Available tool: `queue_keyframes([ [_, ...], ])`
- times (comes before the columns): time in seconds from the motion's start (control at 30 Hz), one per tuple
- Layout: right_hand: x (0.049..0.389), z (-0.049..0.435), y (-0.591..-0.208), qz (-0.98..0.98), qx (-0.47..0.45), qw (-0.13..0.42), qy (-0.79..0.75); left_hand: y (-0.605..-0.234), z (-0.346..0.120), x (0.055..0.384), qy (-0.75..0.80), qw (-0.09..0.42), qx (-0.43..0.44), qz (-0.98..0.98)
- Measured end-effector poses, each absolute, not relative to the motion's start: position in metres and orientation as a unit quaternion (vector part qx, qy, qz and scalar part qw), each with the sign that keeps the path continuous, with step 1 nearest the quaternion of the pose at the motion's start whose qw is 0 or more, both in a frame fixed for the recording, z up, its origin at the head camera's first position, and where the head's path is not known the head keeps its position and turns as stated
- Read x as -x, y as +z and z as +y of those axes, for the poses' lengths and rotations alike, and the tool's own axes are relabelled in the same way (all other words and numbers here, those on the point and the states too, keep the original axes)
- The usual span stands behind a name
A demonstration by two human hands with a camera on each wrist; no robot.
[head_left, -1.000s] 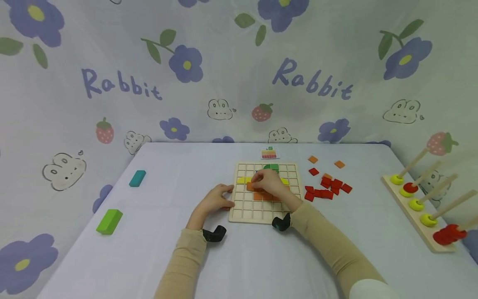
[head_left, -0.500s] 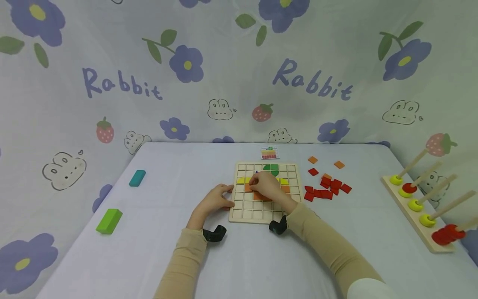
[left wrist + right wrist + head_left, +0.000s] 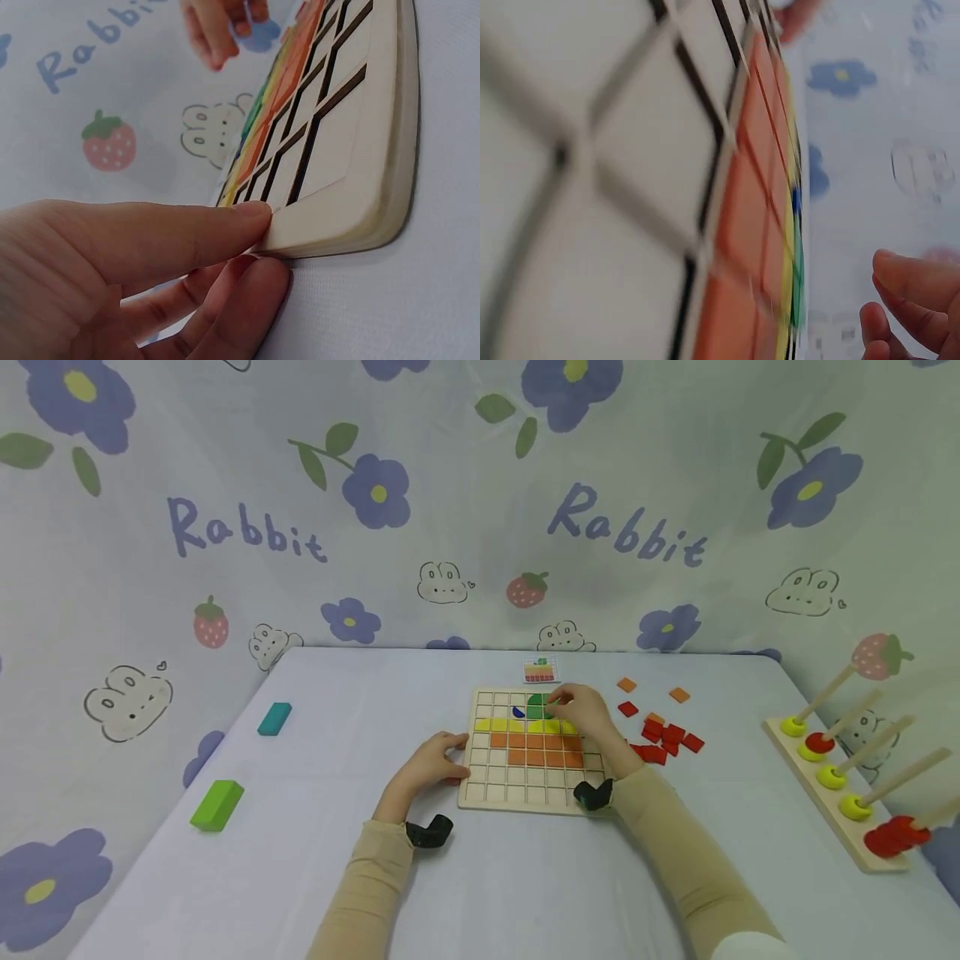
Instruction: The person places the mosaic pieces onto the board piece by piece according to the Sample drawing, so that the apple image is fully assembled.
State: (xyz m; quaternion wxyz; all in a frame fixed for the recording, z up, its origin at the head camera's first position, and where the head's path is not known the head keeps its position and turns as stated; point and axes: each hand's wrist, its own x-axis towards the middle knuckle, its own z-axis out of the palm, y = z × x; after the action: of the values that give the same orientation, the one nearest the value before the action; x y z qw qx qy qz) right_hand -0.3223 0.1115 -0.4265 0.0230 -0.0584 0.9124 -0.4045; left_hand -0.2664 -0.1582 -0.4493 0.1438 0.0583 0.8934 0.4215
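A white worktop (image 3: pixel 360 710) filled the lower part of the frame; behind it hung a pale cloth (image 3: pixel 450 468) w/ purple flowers, strawberries and rabbit drawings. On this cloth the word "Rabbit" could be read 2x, upper left and upper right. The wooden grid board (image 3: pixel 495 795) lay near the centre. L hand (image 3: pixel 427 766) pinched its left edge, w/ thumb on top. R hand (image 3: pixel 588 708) hung over its upper right part, fingers loosely bent and apart, nothing b/w the tips. 1 sec. before, this hand was pinching an orange tile (image 3: pixel 498 740); now the tile sat in the board at left end of the upper orange row, and the hand had gone up and right, near the green pieces (image 3: pixel 534 706). Red tiles (image 3: pixel 672 735) lay right of the board, some hidden behind the R arm.
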Motion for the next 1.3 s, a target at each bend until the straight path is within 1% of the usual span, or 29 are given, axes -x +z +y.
queue_keyframes([
  [0.1, 0.328, 0.148, -0.426, 0.910, 0.023, 0.005, -0.413, -0.449, -0.158, 0.266, 0.430, 0.150, -0.056, 0.889],
  [0.27, 0.329, 0.210, -0.426, 0.893, -0.074, -0.010, -0.445, -0.447, -0.157, 0.265, 0.429, 0.149, -0.058, 0.889],
  [0.4, 0.329, 0.251, -0.430, 0.889, -0.144, -0.026, -0.434, -0.445, -0.157, 0.265, 0.432, 0.147, -0.056, 0.888],
  [0.47, 0.330, 0.264, -0.433, 0.896, -0.164, -0.020, -0.412, -0.445, -0.158, 0.265, 0.433, 0.146, -0.056, 0.888],
  [0.5, 0.331, 0.269, -0.434, 0.899, -0.173, -0.009, -0.402, -0.445, -0.158, 0.265, 0.433, 0.145, -0.056, 0.888],
  [0.63, 0.335, 0.279, -0.437, 0.908, -0.187, 0.042, -0.372, -0.446, -0.158, 0.266, 0.428, 0.145, -0.056, 0.890],
  [0.73, 0.336, 0.280, -0.439, 0.912, -0.184, 0.056, -0.362, -0.448, -0.158, 0.266, 0.428, 0.146, -0.057, 0.890],
  [0.9, 0.338, 0.278, -0.446, 0.916, -0.195, 0.044, -0.346, -0.450, -0.158, 0.266, 0.425, 0.142, -0.060, 0.892],
  [1.03, 0.338, 0.278, -0.449, 0.918, -0.200, 0.018, -0.343, -0.450, -0.157, 0.266, 0.437, 0.145, -0.062, 0.886],
  [1.17, 0.338, 0.278, -0.453, 0.911, -0.188, -0.012, -0.367, -0.450, -0.157, 0.266, 0.458, 0.154, -0.055, 0.874],
  [1.3, 0.337, 0.277, -0.456, 0.900, -0.181, -0.029, -0.395, -0.451, -0.158, 0.266, 0.451, 0.151, -0.053, 0.878],
])
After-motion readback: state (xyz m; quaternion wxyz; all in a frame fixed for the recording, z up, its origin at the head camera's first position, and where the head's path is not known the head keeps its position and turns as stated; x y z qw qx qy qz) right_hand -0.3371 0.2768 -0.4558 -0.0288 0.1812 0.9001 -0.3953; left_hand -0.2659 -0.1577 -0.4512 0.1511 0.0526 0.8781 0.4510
